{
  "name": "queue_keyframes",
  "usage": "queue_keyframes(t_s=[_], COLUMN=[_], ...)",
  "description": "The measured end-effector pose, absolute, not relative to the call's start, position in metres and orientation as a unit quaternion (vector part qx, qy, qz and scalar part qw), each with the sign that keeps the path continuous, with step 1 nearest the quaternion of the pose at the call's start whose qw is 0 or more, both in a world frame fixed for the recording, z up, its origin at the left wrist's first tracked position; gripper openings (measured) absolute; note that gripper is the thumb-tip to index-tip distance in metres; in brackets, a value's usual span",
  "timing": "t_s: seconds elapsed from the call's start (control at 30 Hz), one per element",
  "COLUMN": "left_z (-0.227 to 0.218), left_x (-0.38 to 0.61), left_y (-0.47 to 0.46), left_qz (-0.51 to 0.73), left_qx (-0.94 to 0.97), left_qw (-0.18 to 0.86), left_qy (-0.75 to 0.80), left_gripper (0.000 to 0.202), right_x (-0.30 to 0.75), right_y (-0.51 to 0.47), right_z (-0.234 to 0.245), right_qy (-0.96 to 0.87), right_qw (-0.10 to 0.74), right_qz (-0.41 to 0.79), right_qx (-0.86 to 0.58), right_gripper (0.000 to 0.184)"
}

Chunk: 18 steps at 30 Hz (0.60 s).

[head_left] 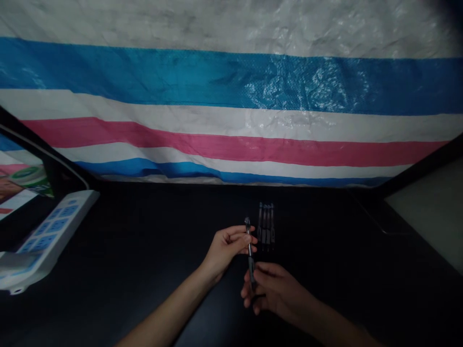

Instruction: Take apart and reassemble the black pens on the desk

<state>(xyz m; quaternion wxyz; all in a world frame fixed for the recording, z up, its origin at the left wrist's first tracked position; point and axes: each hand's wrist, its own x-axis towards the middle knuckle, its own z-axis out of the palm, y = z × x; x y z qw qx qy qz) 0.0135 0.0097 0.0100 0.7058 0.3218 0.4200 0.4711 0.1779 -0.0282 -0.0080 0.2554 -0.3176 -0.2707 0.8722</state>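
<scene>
A slim pen [250,249] with a clear barrel and a dark lower part stands nearly lengthwise between my two hands, over the black table. My left hand [228,246] pinches its upper part between thumb and fingers. Lower down, the fingers of my right hand [273,288] close around the dark end, partly hiding it. Just beyond, to the right of my left fingertips, several similar pens [266,225] lie side by side in a row on the table.
A white power strip [68,226] with blue socket faces lies at the left of the black table [144,226]. Beyond it, a green-and-white container [32,178] shows at the left edge. A striped plastic sheet [202,77] hangs behind the table.
</scene>
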Motion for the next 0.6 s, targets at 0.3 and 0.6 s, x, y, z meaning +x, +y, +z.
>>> queue_keyframes(t_s=[0.3, 0.6], left_z=[0.0082, 0.0081], left_x=[0.0140, 0.0145], left_y=[0.0083, 0.0084], left_qz=[0.469, 0.469], left_qx=[0.325, 0.321], left_qw=[0.704, 0.705], left_qy=[0.423, 0.424], left_gripper=[0.037, 0.039], right_x=[0.1770, 0.1777], right_y=[-0.0284, -0.0281], right_z=[-0.0060, -0.0079], right_qy=[-0.254, -0.248], right_qw=[0.273, 0.271], right_qz=[0.877, 0.884], right_qx=[-0.303, -0.290], right_gripper=[0.031, 0.030])
